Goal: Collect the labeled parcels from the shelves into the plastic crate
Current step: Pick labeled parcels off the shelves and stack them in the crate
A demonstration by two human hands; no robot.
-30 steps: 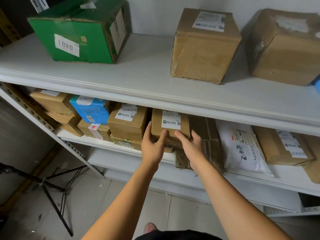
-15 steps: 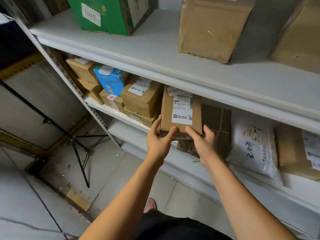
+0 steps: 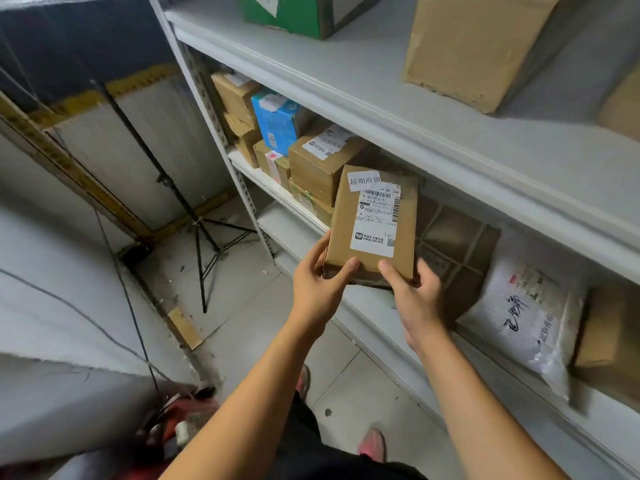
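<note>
brown parcels [image 3: 478,46]: about 11, some blurred | blue box [image 3: 277,123]: 1 | green box [image 3: 294,12]: 1 | white bag [image 3: 523,317]: 1 | hands [image 3: 318,292] [image 3: 417,301]: 2

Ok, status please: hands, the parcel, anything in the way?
Left hand and right hand both grip the brown parcel, label up. Held before the shelves. Tripod on floor at left, crate not seen.

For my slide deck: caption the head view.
Left hand and right hand hold a labeled parcel beside the shelves.
</note>
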